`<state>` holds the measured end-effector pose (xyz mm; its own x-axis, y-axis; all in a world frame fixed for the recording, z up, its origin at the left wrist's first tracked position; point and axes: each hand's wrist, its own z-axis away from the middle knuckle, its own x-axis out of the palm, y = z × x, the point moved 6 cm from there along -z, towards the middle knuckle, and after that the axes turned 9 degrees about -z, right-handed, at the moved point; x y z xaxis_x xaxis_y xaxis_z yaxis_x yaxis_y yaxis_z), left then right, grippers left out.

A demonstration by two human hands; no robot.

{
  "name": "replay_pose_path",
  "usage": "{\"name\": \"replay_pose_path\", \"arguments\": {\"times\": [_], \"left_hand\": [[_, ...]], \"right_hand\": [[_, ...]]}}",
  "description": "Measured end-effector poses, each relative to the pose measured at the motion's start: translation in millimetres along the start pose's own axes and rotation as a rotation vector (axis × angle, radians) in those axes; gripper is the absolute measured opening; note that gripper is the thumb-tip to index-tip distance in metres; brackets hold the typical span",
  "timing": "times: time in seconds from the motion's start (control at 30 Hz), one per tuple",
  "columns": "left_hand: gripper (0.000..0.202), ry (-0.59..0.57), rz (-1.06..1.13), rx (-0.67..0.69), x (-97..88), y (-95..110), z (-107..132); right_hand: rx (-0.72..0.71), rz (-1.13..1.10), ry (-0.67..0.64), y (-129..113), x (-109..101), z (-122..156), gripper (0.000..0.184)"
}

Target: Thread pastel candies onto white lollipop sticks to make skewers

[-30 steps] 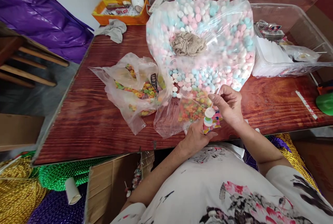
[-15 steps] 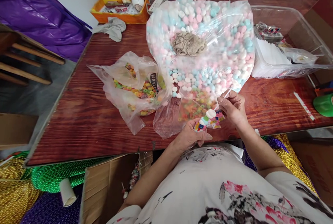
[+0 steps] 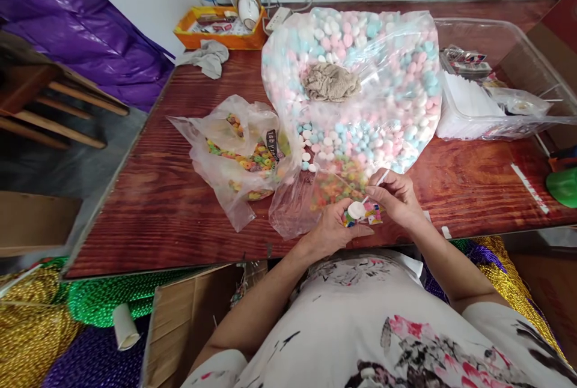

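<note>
Above the counter's (image 3: pixel 135 214) near edge, the left hand (image 3: pixel 334 230), thumb extended, grips a white-topped stack (image 3: pixel 356 210) of coloured pieces; the right hand (image 3: pixel 396 197), angled inward, pinches its white stick (image 3: pixel 382 178).

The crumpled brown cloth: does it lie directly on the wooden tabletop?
No, the crumpled brown cloth lies on the large clear bag of pink, white and blue pieces.
</note>
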<state>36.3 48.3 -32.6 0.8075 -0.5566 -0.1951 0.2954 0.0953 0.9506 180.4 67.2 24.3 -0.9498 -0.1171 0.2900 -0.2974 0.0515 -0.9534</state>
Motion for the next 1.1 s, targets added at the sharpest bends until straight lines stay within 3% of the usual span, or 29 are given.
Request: {"name": "replay_pose_path", "arguments": {"times": [0.23, 0.47, 0.67, 0.73, 0.83, 0.93, 1.1], "left_hand": [[0.068, -0.037, -0.130, 0.117, 0.5, 13.7, 8.0], [0.086, 0.020, -0.161, 0.139, 4.8, 19.8, -3.0], [0.118, -0.051, 0.050, 0.085, -7.6, 22.9, 2.9], [0.098, -0.129, 0.051, 0.040, -7.7, 22.4, 6.1], [0.045, -0.295, 0.098, -0.062, 5.0, 17.0, 9.9], [0.042, -0.325, 0.211, -0.145, 16.0, 9.6, 10.4], [0.044, -0.215, 0.288, -0.195, 14.4, 1.9, 4.8]], "right_hand": [[-0.081, 0.193, -0.183, -15.9, -7.0, 2.6, 0.022], [-0.057, 0.261, -0.146, 6.9, 11.4, 6.1, 0.024], [0.077, 0.029, -0.078, 7.7, -1.1, 1.4, 0.031], [0.082, -0.059, -0.076, 0.9, -5.5, -1.0, 0.030], [0.059, -0.083, -0.110, -7.4, -3.3, -3.7, 0.028], [0.060, -0.017, -0.168, -7.0, 4.4, -4.4, 0.031], [-0.056, 0.202, -0.153, -4.0, 8.8, -0.9, 0.029]]}}
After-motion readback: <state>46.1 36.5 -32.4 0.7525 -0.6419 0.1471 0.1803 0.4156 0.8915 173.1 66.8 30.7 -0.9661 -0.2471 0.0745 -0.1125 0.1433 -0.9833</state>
